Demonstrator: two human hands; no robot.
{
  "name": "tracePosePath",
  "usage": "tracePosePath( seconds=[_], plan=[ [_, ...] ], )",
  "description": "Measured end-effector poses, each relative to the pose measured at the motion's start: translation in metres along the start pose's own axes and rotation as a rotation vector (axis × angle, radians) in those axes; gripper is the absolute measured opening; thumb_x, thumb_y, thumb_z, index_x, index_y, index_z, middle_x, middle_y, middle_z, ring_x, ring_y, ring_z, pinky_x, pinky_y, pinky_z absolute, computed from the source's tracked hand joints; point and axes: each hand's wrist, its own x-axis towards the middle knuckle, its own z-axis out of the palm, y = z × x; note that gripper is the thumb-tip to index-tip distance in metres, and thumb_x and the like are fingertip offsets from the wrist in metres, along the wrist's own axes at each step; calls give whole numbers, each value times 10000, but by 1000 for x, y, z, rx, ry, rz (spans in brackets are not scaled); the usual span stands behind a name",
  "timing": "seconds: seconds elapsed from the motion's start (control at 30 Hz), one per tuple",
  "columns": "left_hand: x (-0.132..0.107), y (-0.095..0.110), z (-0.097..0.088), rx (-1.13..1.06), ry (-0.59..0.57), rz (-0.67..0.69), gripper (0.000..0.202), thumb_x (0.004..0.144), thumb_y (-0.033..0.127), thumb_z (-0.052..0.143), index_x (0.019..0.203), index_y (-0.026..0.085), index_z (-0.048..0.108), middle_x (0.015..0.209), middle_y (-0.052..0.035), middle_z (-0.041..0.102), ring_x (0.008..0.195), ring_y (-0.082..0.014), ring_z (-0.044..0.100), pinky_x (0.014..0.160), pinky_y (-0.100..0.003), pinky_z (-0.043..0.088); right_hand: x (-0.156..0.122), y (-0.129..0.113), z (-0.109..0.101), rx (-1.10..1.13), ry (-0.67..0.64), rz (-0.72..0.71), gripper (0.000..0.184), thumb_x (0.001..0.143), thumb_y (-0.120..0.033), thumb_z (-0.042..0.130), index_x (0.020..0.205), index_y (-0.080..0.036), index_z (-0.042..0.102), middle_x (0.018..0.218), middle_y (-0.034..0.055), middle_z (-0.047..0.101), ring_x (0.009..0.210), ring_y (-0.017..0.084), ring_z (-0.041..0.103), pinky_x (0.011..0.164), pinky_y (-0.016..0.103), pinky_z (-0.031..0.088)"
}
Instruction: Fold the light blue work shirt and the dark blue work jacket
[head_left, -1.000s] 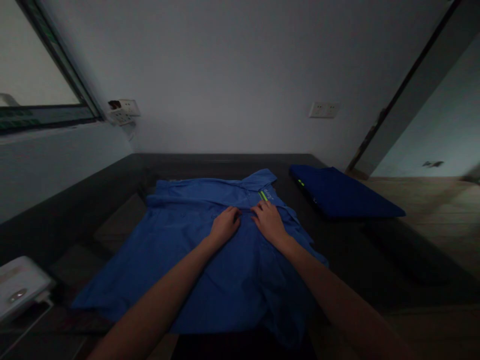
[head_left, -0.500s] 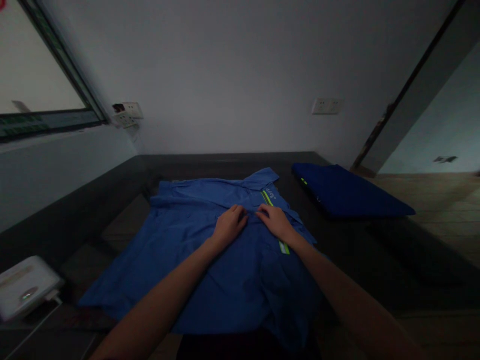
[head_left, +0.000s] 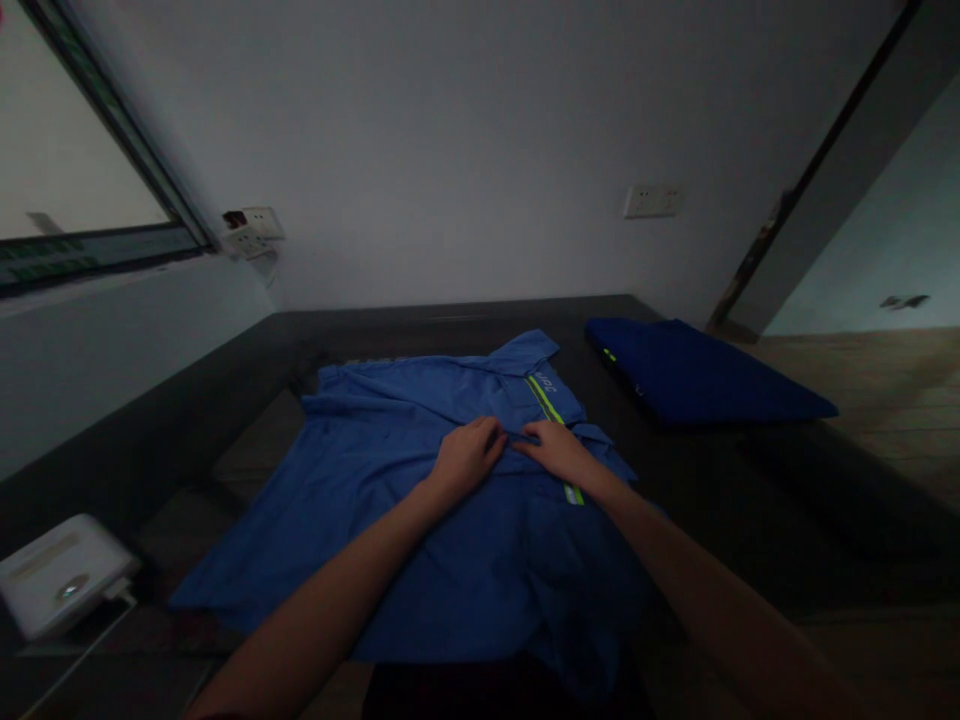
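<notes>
The left hand (head_left: 469,455) and the right hand (head_left: 559,450) come together over a blue shirt (head_left: 360,500), which lies spread on a dark tabletop (head_left: 712,520) directly under the fingers (head_left: 487,428), running out to their left and back towards the person. The fingers of each hand are curled in against the cloth with their tips just apart from the other hand's; they seem to pinch a fold of it, but in this dim light I cannot tell whether either grip is closed. Facing one another like this, the hands can probably steady the cloth from both sides, and the flat spread likely keeps it within easy reach. A folded dark blue garment (head_left: 712,375) sits beyond the fingers to the right, apart from the shirt, perhaps to stay out of the way. Counting up: two hands, one shirt with one collar (head_left: 529,350) beyond the fingers, one folded garment, one white device (head_left: 64,575) well to the fingers' left and nearer the person, and one pale cable (head_left: 79,660) running from it.
</notes>
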Motion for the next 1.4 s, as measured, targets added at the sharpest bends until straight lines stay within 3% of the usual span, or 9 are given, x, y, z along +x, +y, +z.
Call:
tracePosePath(
  seconds=[0.2,0.37,0.5,0.77,0.93,1.1,1.23,1.4],
  plan=[
    [-1,1,1,28,-54,-101,185,902,302,422,878,199,573,884,-46,654,785,-174,605,638,-241,398,4,4,2,170,2,-93,160,839,-222,540,837,-139,677,826,57,684,820,189,615,710,253,394],
    [4,-4,3,-268,-17,-103,215,892,278,429,851,166,608,784,-33,652,710,-151,590,633,-228,400,5,6,-2,300,32,-159,143,826,-192,531,818,-138,664,808,42,675,797,180,606,716,256,407],
    [6,-4,3,-364,12,-87,208,877,253,437,842,149,614,741,-24,640,666,-136,566,606,-218,378,3,4,-6,326,34,-167,149,827,-195,527,808,-128,659,797,46,664,789,181,601,715,263,409],
    [3,-4,6,-355,-7,-58,188,895,291,426,831,168,553,709,-8,605,622,-127,535,567,-212,342,5,8,-1,324,37,-210,167,851,-230,518,847,-142,660,836,47,676,819,182,605,748,270,413],
    [-1,1,3,-125,-65,-77,160,914,319,411,881,207,521,750,-13,618,660,-152,571,561,-224,317,5,7,3,193,47,-167,145,852,-230,539,821,-139,649,821,48,670,786,177,593,685,252,389],
    [-4,6,-3,74,-28,34,172,919,310,389,879,217,528,823,-31,635,710,-168,583,577,-240,307,4,6,5,147,58,-151,126,844,-213,553,816,-133,645,812,61,670,773,182,592,662,251,373],
    [-2,2,0,-21,5,31,163,901,302,414,827,209,525,742,-11,612,650,-148,554,559,-230,303,4,5,5,166,60,-176,130,847,-204,548,800,-135,647,788,56,668,771,182,600,662,249,375],
    [2,-5,6,-211,-45,-33,177,871,313,446,768,196,529,624,20,549,563,-120,500,528,-211,294,2,2,3,161,59,-177,125,836,-194,559,786,-136,659,777,49,671,768,182,603,671,251,376]
  ],
)
